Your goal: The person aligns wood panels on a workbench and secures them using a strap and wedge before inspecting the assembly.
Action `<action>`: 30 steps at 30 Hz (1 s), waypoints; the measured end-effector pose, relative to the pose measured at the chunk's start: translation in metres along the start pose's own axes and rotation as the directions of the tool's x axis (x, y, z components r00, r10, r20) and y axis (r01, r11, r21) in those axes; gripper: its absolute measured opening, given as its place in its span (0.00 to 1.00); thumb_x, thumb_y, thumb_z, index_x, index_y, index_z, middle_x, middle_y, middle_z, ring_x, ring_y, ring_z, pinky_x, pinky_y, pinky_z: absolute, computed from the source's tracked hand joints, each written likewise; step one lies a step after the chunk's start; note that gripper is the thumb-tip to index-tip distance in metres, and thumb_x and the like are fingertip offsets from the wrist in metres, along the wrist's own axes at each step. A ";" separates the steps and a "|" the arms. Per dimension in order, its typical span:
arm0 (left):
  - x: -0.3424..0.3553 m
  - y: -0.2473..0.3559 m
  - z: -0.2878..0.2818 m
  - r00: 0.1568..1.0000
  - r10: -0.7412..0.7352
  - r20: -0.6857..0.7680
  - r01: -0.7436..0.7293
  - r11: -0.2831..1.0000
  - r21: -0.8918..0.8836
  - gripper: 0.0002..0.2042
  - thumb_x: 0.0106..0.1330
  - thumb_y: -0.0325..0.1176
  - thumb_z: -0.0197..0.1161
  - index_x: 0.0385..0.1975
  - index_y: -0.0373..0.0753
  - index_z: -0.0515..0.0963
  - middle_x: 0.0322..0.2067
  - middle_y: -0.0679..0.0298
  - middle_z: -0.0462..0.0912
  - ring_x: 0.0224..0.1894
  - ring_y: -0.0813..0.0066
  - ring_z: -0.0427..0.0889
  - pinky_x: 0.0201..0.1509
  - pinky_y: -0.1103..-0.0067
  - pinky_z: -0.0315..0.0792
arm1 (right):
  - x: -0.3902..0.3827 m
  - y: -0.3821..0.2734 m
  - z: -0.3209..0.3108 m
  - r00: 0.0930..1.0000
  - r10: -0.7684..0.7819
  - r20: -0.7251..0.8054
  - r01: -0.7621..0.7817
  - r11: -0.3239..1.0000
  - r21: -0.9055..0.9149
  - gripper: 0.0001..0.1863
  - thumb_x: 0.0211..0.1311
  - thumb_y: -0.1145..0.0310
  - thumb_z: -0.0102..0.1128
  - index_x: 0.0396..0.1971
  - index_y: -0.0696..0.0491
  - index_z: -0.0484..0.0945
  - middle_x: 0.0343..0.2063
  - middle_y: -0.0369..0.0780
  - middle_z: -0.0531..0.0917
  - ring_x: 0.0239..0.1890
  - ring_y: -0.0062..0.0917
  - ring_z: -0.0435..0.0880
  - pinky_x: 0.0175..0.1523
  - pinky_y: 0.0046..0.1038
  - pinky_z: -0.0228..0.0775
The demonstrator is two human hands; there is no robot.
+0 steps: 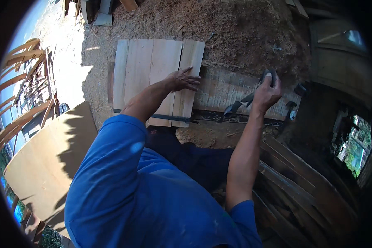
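Note:
Several pale boards [134, 66] lie side by side on a worn plank bench [215, 87], with a narrow gap near the right-hand board and a dark strip [161, 117] along their near end. My left hand [182, 80] is open over that gap, fingers spread across the right-hand board. To the right of the boards, my right hand [267, 90] is closed on a dark tool; its exact kind is unclear. A dark, flat-ended piece [235, 106] extends below that hand toward the left; I cannot tell whether it is part of the same tool.
A large plywood sheet [45, 157] stands at lower left near stacked curved timbers [25, 84]. Shavings cover the ground [252, 29] beyond the bench. Long planks [289, 177] lie at lower right. A metal tool [292, 109] is at the bench's right end, beside dark wooden panels [335, 62].

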State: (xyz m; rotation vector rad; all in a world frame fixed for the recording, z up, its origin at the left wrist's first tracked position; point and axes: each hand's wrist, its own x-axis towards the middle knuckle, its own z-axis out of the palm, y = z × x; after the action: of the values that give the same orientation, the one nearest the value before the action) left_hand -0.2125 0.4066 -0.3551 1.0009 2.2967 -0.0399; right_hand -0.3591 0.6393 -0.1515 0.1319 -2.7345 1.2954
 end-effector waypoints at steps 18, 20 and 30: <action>-0.015 -0.010 0.024 0.942 -0.245 -0.230 0.222 0.967 -0.122 0.25 0.72 0.41 0.43 0.69 0.72 0.57 0.76 0.79 0.43 0.78 0.73 0.37 0.80 0.61 0.31 | 0.053 0.031 0.295 0.305 -0.272 0.913 0.662 0.749 0.001 0.36 0.61 0.48 0.60 0.66 0.48 0.65 0.65 0.50 0.67 0.65 0.46 0.68 0.67 0.41 0.61; -0.031 0.014 0.045 0.787 -0.492 -0.373 0.396 0.865 -0.308 0.29 0.69 0.46 0.49 0.71 0.61 0.55 0.76 0.71 0.43 0.78 0.70 0.38 0.81 0.63 0.32 | 0.025 0.042 0.302 0.209 -0.028 0.977 0.638 0.762 -0.115 0.37 0.60 0.49 0.62 0.65 0.52 0.65 0.63 0.51 0.70 0.65 0.45 0.68 0.69 0.41 0.58; -0.039 0.045 0.073 0.295 -0.906 -0.303 0.457 0.412 -0.788 0.50 0.57 0.71 0.52 0.73 0.42 0.51 0.75 0.64 0.48 0.77 0.65 0.42 0.79 0.62 0.34 | 0.016 0.065 0.302 0.368 -0.293 0.882 0.629 0.778 -0.004 0.36 0.53 0.48 0.69 0.57 0.56 0.74 0.56 0.49 0.77 0.59 0.45 0.75 0.65 0.40 0.63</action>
State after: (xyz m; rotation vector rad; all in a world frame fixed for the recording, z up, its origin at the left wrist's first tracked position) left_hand -0.1228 0.3939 -0.3827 -0.6205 2.9665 0.7743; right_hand -0.4026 0.4463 -0.3891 1.8613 -3.1115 0.5792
